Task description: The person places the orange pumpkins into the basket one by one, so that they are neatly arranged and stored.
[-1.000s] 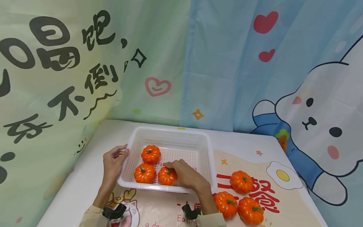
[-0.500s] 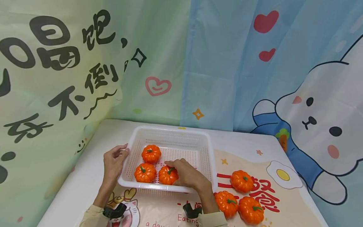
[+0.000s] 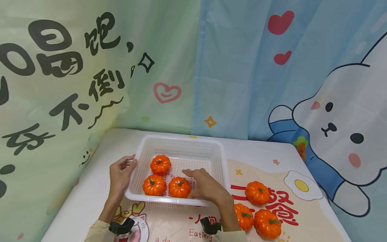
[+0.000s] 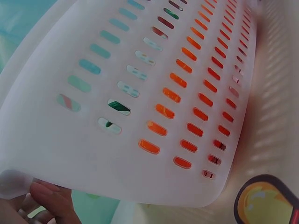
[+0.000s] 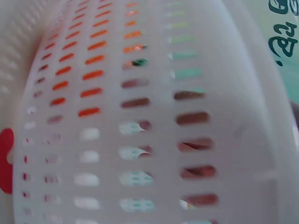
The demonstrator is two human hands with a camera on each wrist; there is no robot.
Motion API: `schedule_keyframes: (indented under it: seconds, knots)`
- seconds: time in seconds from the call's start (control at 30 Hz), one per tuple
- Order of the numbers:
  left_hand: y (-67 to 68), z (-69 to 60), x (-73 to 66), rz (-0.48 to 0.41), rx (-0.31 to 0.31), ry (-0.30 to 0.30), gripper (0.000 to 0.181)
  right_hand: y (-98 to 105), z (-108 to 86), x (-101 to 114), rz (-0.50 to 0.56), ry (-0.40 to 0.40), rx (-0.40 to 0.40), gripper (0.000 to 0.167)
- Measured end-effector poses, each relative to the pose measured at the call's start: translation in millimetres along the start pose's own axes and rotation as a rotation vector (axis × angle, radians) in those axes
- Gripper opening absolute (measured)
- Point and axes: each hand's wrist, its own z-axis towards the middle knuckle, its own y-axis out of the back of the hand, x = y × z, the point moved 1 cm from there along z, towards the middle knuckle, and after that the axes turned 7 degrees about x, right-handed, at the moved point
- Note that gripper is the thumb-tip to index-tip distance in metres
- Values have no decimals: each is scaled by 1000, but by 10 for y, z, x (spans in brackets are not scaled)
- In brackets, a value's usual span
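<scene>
A white perforated plastic basket (image 3: 184,137) stands on the table with three small orange pumpkins inside: a back one (image 3: 160,165), a front-left one (image 3: 154,185) and a front-right one (image 3: 179,187). My left hand (image 3: 120,174) grips the basket's left rim; the left wrist view shows its thumb (image 4: 49,198) at the rim's edge. Over the basket's front right, my right hand (image 3: 208,188) has its fingers extended, just right of the front-right pumpkin, holding nothing. In the right wrist view, the slotted basket wall (image 5: 243,154) mostly hides that hand.
Right of the basket, three more pumpkins lie on the printed mat: a rear one (image 3: 257,193), a near-left one (image 3: 244,217) partly behind my right forearm, and a near-right one (image 3: 267,224). A printed curtain (image 3: 223,84) hangs behind the table.
My right hand has let go of the front-right pumpkin and moved slightly right, away from it. The left hand still holds the basket's rim.
</scene>
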Motion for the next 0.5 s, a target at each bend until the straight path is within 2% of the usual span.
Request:
schedule_keyframes:
  seconds: [0.27, 0.5]
  knots:
    - [-13, -6, -2, 4, 5, -14, 32, 129, -181, -48, 33, 15, -73, 79]
    - [3, -3, -10, 26, -7, -3, 32, 220, -328, -67, 60, -39, -122, 79]
